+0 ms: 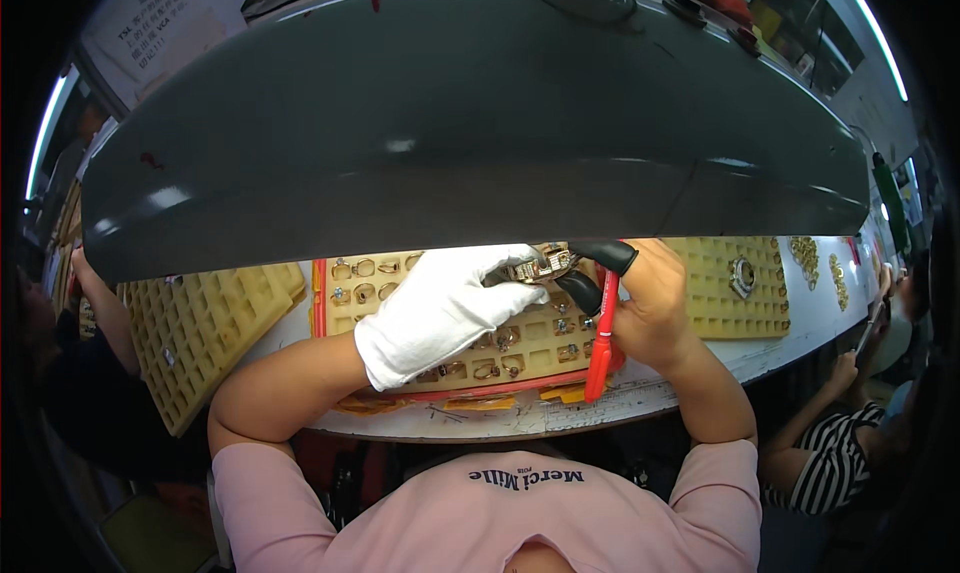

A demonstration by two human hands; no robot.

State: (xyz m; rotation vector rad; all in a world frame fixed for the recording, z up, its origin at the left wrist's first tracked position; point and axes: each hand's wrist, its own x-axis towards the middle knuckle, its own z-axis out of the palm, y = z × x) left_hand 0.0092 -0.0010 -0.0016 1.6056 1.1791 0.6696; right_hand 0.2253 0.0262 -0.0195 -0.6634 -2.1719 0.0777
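My left hand [450,308], in a white glove, pinches a chunky metal jewellery piece [540,266] that seems set with small stones; its exact kind is hard to make out. Black covers sit on two digits of my right hand [645,303], and their tips come up against the same piece. A red pen [601,343] is held in my right hand, slanting down toward me. Beneath both hands lies a yellowish gridded tray [541,358] with a red border. Many of its cells hold rings [487,370], some with stones; my gloved hand covers part of it.
A large dark lamp hood [450,153] spans the space just beyond my hands. Stacked gridded trays [205,328] stand at left. Another tray [710,293] at right carries a metal piece [742,278], with gold-coloured chains [805,261] past it. Other people's arms [845,373] show at both sides.
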